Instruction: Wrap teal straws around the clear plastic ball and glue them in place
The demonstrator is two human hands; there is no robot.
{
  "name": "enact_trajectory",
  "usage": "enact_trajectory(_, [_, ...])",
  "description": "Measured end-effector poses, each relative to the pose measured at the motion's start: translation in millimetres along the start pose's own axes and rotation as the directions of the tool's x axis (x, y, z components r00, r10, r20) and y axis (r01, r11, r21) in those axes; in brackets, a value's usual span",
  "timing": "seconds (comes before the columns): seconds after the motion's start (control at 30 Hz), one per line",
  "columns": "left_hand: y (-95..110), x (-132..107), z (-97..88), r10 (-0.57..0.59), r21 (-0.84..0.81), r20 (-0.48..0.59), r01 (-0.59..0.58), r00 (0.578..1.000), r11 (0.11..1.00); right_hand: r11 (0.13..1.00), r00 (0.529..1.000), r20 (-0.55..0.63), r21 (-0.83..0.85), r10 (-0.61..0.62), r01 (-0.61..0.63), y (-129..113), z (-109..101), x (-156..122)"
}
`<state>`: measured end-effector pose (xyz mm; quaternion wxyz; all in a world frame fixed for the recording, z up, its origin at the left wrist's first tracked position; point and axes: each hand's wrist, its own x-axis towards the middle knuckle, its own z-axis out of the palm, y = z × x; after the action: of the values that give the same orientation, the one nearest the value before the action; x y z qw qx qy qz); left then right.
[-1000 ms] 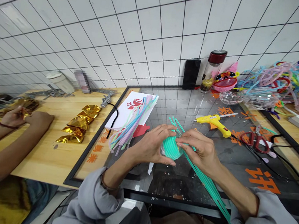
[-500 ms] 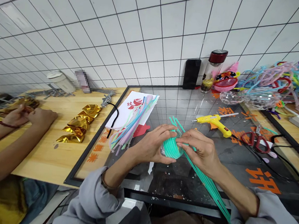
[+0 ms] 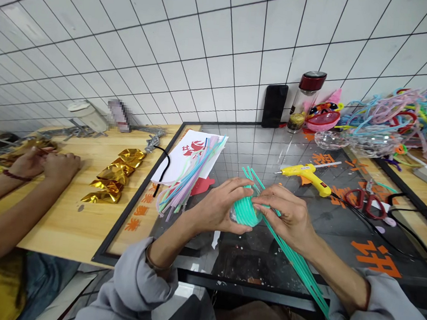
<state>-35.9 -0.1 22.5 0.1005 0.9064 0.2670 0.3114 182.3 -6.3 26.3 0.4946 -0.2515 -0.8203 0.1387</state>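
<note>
Our left hand (image 3: 219, 205) cups a rounded clear object wrapped in rows of mint-green strips (image 3: 245, 212), fingers over its top and thumb below, just above the glass. Our right hand (image 3: 287, 211) has thumb and forefinger pinched on a thin mint-green strip (image 3: 274, 211) at the object's right side; the fingertips hide its end. A bundle of long mint-green strips (image 3: 297, 267) slants beneath that hand, across the table's near edge towards our sleeve.

Orange characters show at the glass-topped table: the large one at right (image 3: 375, 258) looks like 讯, and the lowest in the left column (image 3: 132, 225) looks like 米. We cannot make out the red print on the white paper (image 3: 171, 166), partly covered by pastel strips (image 3: 187, 177), nor the small label on the yellow glue gun (image 3: 305, 174).

The black table frame (image 3: 129, 217) bounds our left and runs close below our wrists. Our room for moving is the glass between the pastel strips and the glue gun; rightward, red-handled scissors (image 3: 367, 202) and black cables (image 3: 388, 247) crowd it. Beyond the left frame, gold foil (image 3: 117, 174) separates us from a co-worker's hands (image 3: 61, 166).
</note>
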Motion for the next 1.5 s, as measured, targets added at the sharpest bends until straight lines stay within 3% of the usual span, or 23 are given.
enact_trajectory(1.5, [2.4,1.4,-0.8,0.017,0.006,0.003,-0.017,1.0,1.0,0.988,0.996,0.021,-0.129,-0.088,0.09,1.3,0.5,-1.4])
